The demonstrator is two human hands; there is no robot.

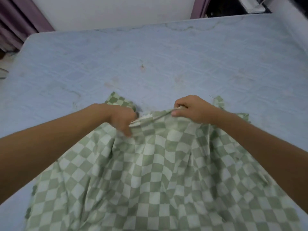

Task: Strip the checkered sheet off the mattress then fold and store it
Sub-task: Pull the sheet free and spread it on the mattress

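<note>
**Position.** The checkered sheet (158, 172) lay gathered in the lower half of the frame, covering the near part of the bare mattress (150, 55). Its upper edge ran across the centre of the frame.

**Grip.** The left hand (123, 120) held that edge at centre left with its fingers curled round a bunched fold. Motion blur hid the exact finger placement. The right hand (191, 110) pinched the same edge at centre right between thumb and curled fingers.

**Hazards.**
- Loose corners of the sheet projected beyond each hand. If the edge were lifted unevenly, these would probably sag and spoil the fold alignment.
- The cloth was deeply creased below the hands. Folding without first tensioning the edge would likely trap wrinkles.
- The bulk of the sheet lay toward the bottom of the frame. A slack grip could let its weight drag the edge out of the fingers.

**Clearance.** The upper half of the mattress offered flat room for spreading. Its far edge met a wall (116, 10). A purple curtain (16, 17) hung at the upper left.
</note>
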